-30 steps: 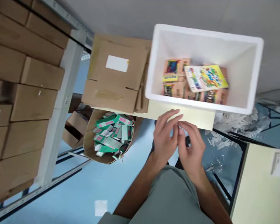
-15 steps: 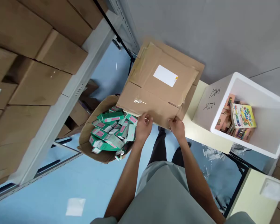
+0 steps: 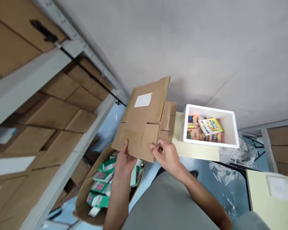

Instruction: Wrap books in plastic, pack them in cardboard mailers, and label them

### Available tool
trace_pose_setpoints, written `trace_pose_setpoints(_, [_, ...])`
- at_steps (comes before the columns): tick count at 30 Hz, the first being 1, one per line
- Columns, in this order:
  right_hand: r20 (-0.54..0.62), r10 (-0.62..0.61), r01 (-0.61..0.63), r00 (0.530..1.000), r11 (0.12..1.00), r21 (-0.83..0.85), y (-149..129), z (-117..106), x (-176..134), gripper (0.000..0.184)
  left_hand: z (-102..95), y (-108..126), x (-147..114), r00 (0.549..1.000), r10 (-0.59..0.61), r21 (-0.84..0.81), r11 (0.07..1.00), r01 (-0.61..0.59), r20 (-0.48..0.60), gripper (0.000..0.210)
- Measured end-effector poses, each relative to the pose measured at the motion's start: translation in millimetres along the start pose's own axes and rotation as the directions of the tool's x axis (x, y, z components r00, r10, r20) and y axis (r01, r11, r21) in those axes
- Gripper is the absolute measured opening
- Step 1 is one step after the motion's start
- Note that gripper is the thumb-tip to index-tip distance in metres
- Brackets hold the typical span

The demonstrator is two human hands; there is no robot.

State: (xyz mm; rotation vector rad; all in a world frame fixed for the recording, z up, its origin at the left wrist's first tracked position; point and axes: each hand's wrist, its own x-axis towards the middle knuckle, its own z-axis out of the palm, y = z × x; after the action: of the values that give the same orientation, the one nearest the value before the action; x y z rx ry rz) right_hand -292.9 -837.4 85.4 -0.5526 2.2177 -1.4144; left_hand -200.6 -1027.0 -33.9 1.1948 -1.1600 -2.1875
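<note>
A brown cardboard sheet [image 3: 146, 116], creased and slit like a flattened box with a white label, is tilted up in front of me. My left hand [image 3: 125, 161] grips its near edge, thumb on top and fingers underneath. At the sheet's near right corner, my right hand [image 3: 166, 155] pinches the edge between thumb and fingers. A second piece of cardboard [image 3: 168, 123] with clear tape shows behind it, on the pale yellow table [image 3: 199, 151]. Below my left hand stands an open carton [image 3: 80, 201] filled with green and white small boxes [image 3: 100, 187], partly hidden by my forearm.
On the table stands a white foam bin [image 3: 227, 129] with a colourful booklet [image 3: 212, 125] and orange packs inside. Shelves of brown cartons [image 3: 52, 111] rise on the left, with a black pole [image 3: 86, 72] before them. White scraps [image 3: 227, 169] lie under the table.
The labelled cardboard sheet has swung up and left, uncovering the taped piece behind it. My right hand has turned at its edge. My view has tilted up toward the wall.
</note>
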Motion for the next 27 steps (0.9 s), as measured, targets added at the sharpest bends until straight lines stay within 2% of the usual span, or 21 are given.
trace_pose_setpoints(3, [-0.14,-0.025,0.028,0.99,0.999,0.02,-2.4,-60.7,-44.6,0.039,75.1,31.7,-38.6,0.994,-0.106,-0.1,0.99,0.104,-0.01,0.032])
trace_pose_setpoints(5, [-0.26,-0.006,0.012,0.966,1.0,0.019,10.5,-103.9,-80.8,0.038,136.1,41.8,-71.8,0.989,-0.118,-0.075,0.989,0.125,0.085,0.033])
trace_pose_setpoints(8, [-0.436,0.062,-0.055,0.898,0.998,0.028,46.9,-169.8,-141.5,0.033,227.6,33.9,-127.8,0.957,-0.135,0.042,0.991,0.128,0.255,0.032])
trace_pose_setpoints(10, [-0.578,0.121,-0.113,0.807,0.992,0.051,78.2,-214.3,-189.0,0.031,283.0,12.7,-166.6,0.922,-0.118,0.112,0.99,0.082,0.369,0.032])
trace_pose_setpoints(11, [-0.659,0.153,-0.144,0.736,0.987,0.068,94.5,-236.2,-216.3,0.031,308.5,-2.3,-186.4,0.896,-0.105,0.141,0.989,0.048,0.431,0.032])
trace_pose_setpoints(12, [-0.741,0.183,-0.175,0.646,0.98,0.089,110.6,-257.1,-246.3,0.032,332.3,-19.6,-206.8,0.866,-0.092,0.167,0.986,0.011,0.491,0.032])
trace_pose_setpoints(15, [-0.919,0.251,-0.266,0.304,0.949,0.171,153.6,-310.0,-349.6,0.041,393.3,-81.8,-272.0,0.764,-0.111,0.271,0.959,-0.085,0.635,0.032])
trace_pose_setpoints(18, [-0.965,0.257,-0.349,-0.054,0.9,0.26,186.2,-342.8,-457.5,0.047,437.9,-148.1,-343.0,0.66,-0.217,0.413,0.897,-0.155,0.719,0.035])
trace_pose_setpoints(20, [-0.938,0.239,-0.389,-0.253,0.862,0.325,205.0,-355.3,-521.0,0.051,458.5,-187.8,-390.6,0.569,-0.316,0.506,0.837,-0.21,0.759,0.043])
trace_pose_setpoints(21, [-0.913,0.238,-0.395,-0.331,0.844,0.363,214.6,-359.6,-548.7,0.053,466.5,-205.3,-413.1,0.509,-0.367,0.541,0.803,-0.248,0.778,0.048])
trace_pose_setpoints(23, [-0.853,0.268,-0.365,-0.448,0.816,0.448,235.1,-365.7,-595.1,0.06,479.6,-235.4,-453.1,0.364,-0.47,0.584,0.74,-0.335,0.804,0.057])
trace_pose_setpoints(25, [-0.79,0.326,-0.282,-0.52,0.807,0.518,257.0,-368.8,-630.6,0.069,491.2,-260.5,-484.3,0.222,-0.556,0.593,0.689,-0.415,0.801,0.064])
trace_pose_setpoints(27, [-0.738,0.381,-0.181,-0.557,0.812,0.555,277.6,-368.2,-657.5,0.077,503.8,-283.3,-506.7,0.107,-0.619,0.584,0.65,-0.487,0.778,0.067])
